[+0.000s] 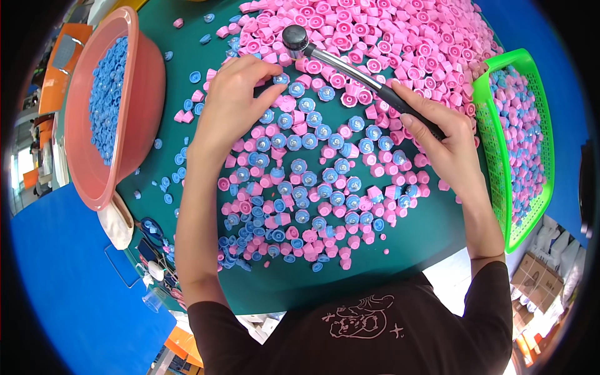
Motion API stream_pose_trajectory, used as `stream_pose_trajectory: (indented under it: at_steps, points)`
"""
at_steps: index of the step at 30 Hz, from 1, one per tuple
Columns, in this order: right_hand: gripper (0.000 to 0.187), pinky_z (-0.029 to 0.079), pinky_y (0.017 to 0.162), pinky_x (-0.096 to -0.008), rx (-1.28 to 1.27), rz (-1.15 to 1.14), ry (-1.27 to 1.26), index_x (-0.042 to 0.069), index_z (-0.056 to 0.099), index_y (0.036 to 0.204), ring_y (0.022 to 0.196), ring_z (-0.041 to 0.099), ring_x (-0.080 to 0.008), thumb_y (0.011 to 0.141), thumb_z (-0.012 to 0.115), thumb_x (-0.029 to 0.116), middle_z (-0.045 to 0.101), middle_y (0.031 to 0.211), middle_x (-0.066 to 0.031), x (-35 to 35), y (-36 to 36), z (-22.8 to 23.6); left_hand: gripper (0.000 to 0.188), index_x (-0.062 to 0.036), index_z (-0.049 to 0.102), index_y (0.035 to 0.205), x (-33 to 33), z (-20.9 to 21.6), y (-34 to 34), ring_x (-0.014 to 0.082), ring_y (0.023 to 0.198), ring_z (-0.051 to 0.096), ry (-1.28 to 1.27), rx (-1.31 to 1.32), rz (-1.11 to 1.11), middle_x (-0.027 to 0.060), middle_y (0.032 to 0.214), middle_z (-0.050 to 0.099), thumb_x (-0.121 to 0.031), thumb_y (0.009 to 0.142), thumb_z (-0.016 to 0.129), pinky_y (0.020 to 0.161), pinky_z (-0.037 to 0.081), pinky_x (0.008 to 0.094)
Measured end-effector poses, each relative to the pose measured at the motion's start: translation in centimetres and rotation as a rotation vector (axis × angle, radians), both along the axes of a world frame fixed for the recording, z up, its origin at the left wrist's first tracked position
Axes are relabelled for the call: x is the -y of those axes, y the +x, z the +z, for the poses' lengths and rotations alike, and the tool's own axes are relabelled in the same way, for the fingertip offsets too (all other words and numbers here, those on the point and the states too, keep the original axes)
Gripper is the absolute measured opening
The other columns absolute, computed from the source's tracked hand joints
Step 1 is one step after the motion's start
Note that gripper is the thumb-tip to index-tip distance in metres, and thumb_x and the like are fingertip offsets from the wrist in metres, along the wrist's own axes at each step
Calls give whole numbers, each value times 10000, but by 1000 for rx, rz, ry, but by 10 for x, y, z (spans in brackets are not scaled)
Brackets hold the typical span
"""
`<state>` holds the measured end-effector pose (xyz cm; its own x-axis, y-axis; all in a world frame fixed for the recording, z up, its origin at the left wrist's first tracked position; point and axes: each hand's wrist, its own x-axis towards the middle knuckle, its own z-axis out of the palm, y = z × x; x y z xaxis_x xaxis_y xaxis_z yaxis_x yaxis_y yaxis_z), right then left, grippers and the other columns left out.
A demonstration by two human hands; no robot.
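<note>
Dark cloth of your short-sleeved shirt (362, 347) lies nearest the camera, with your forearms reaching out from it. Your left hand (235, 94) pinches a blue cap (281, 79) with a shiny centre between thumb and forefinger, the other fingers curled. Your right hand (440, 134) is wrapped round the black grip of a hammer (340, 67), thumb along it. The tool slants away to your left, its dark round head just beyond your left fingertips; you cannot tell whether it touches anything below.

Between your hands and nearer to you spread blue-topped pink pieces (309, 141), many upright with shiny centres, crowding the space beside your left fingertips. Loose blue caps (255, 222) lie nearer your body, by your left forearm. Beyond both hands heaps a pile of pink cups (406, 47), which the hammer partly hides.

Outward from your left hand stands a salmon basin (147, 87) of blue caps; nearer you on that side are scissors (152, 228). Outward from your right hand, a green basket (493, 156) holds mixed pink and blue pieces. Green tabletop (262, 294) shows between your forearms.
</note>
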<state>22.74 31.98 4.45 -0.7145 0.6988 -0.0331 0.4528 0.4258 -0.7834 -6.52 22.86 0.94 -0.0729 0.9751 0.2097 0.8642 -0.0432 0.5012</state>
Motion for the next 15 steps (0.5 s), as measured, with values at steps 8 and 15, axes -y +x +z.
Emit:
stream_pose_trajectory:
  at_steps: [8, 15]
  points:
    - [427, 456, 645, -245, -25, 67, 122, 59, 592, 1297, 694, 569, -104, 874, 642, 26, 674, 861, -73, 6, -1, -6, 246, -16, 677, 938, 4, 5, 0, 240, 794, 595, -6, 50, 28, 79, 831, 627, -172, 764, 753, 724, 480, 360]
    - [436, 435, 537, -339, 79, 157, 282, 161, 610, 1286, 564, 526, -227, 864, 630, 52, 545, 669, -96, 19, -16, -6, 199, -30, 696, 943, 64, 45, -11, 138, 687, 551, 60, 31, 348, 56, 785, 625, -118, 776, 757, 614, 429, 272]
